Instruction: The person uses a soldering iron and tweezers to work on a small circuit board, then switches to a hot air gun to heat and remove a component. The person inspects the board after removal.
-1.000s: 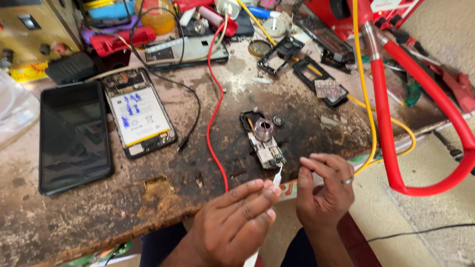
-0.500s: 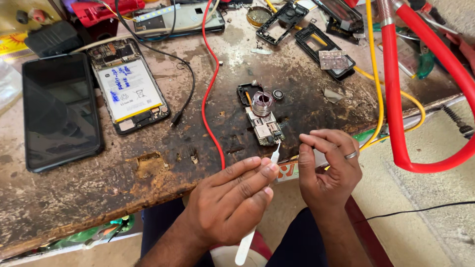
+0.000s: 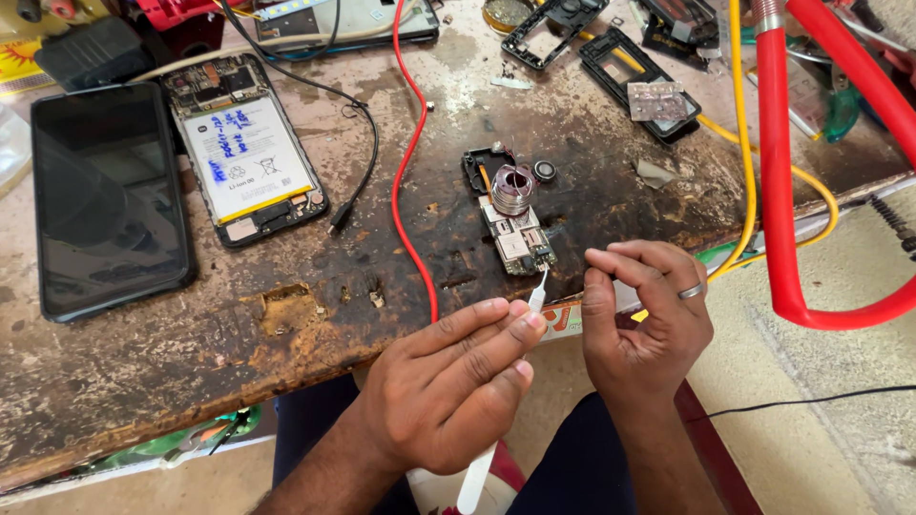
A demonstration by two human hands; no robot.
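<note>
My left hand (image 3: 448, 391) grips a slim white pointed tool (image 3: 537, 292) like a pen, with its tip at the near edge of a small phone circuit board (image 3: 515, 243). The board lies on a worn wooden bench (image 3: 286, 324), and a coil of metal wire (image 3: 512, 188) rests on its far end. A small round part (image 3: 544, 171) lies beside the coil. My right hand (image 3: 649, 324), which wears a ring, hovers just right of the board at the bench edge. Its thumb and forefinger are pinched together, and I cannot tell whether anything tiny is between them.
An opened phone showing its white battery (image 3: 246, 148) and a black screen panel (image 3: 105, 200) lie to the left. A thin red wire (image 3: 410, 191) crosses the bench. A thick red hose (image 3: 778, 191) and a yellow wire (image 3: 739, 143) hang at right. Black phone frames (image 3: 649, 86) lie behind.
The view has drifted so the bench sits higher and further left in frame. Both hands keep the same pose, with the tool tip staying by the board's near edge.
</note>
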